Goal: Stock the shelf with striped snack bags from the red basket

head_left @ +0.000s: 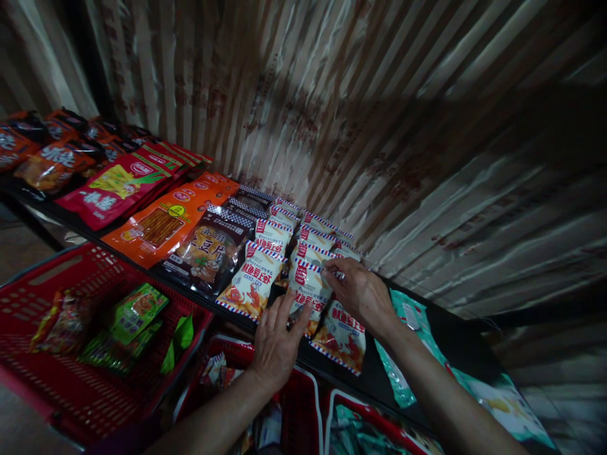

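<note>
A white snack bag [310, 287] with red lettering and a striped top edge lies at the front of a row of similar bags. My right hand [365, 294] pinches its upper right corner between closed fingers. At its lower left, my left hand [277, 344] rests with fingers spread, the tips touching the bag's lower part. Another white snack bag [253, 278] lies just left of my left hand. Partly behind my right forearm is a further white bag [339, 335]. More of these bags stand in rows behind.
Along the black shelf [450, 322] lie dark brown packs [208, 246], orange packs [161, 227], pink-red packs [109, 189], orange-black bags [59, 158] and teal packs [422, 322]. Red baskets [28, 316] holding snacks stand below the front edge. A pleated curtain [284, 95] hangs behind.
</note>
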A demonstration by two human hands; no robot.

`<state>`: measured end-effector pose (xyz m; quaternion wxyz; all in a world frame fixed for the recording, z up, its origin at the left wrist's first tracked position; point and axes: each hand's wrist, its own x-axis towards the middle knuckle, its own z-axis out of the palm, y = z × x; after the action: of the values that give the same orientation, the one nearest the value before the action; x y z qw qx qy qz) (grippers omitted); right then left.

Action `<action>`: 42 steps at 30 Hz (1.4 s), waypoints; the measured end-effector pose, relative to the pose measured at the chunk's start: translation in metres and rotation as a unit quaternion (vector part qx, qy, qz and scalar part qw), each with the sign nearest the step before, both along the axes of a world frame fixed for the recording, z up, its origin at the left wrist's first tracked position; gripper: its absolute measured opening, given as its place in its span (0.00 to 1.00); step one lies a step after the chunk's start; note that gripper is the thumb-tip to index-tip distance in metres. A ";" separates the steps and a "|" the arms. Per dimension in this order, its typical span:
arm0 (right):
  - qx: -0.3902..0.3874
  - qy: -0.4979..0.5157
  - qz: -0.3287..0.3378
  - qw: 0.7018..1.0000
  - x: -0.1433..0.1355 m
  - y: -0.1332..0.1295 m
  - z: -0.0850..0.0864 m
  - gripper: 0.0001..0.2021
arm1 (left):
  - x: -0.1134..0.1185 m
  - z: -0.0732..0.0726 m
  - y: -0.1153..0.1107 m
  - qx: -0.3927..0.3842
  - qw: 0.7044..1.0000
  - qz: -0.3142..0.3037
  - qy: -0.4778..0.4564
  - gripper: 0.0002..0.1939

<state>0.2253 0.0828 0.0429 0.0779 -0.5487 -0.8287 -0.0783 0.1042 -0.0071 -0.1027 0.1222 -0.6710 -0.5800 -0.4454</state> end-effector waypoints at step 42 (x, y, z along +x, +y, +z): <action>0.098 0.029 0.118 0.988 -0.006 -0.039 -0.069 0.24 | 0.000 -0.008 -0.009 0.041 0.998 -0.047 -0.029 0.16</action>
<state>0.2188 0.0437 -0.0261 0.1639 -0.4389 -0.8734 -0.1330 0.1039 -0.0164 -0.1104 0.1115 -0.6788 -0.5323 -0.4934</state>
